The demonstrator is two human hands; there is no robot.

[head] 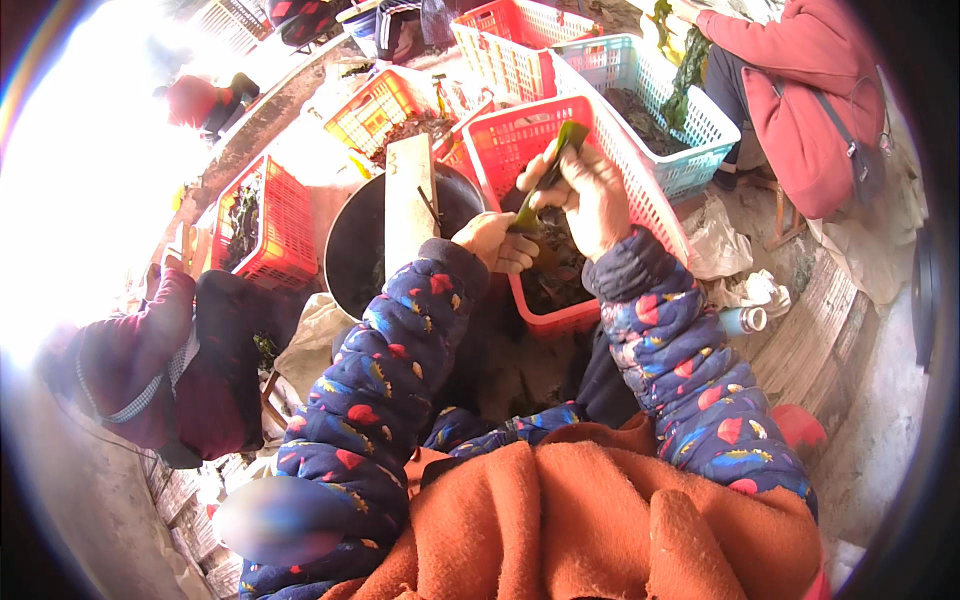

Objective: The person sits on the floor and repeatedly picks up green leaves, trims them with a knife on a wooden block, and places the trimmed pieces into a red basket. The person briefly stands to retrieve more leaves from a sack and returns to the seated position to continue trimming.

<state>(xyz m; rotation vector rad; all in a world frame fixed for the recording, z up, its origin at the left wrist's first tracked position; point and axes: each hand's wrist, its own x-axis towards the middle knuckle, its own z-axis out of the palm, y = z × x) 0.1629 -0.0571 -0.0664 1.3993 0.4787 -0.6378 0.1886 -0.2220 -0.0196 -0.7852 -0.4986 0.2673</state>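
Observation:
A dark green strip of seaweed (573, 135), probably kelp, stretches between my two hands. My left hand (491, 241) pinches its lower end, where the strip looks thin and lighter green. Higher up, my right hand (596, 196) grips the folded upper part between thumb and fingers, and a tip sticks out above. Both hands are over a red plastic basket (556, 321) with dark seaweed pieces (551, 277) inside. Beside my left hand stands a round black tub (346, 251), with a wooden board (409, 199) laid across it.
A light blue basket (697, 161) and another red basket (517, 64) stand beyond. An orange basket (375, 112) and a red basket (285, 232) are to the left. People (817, 97) sit at both sides. A bottle (742, 321) lies right of my sleeve.

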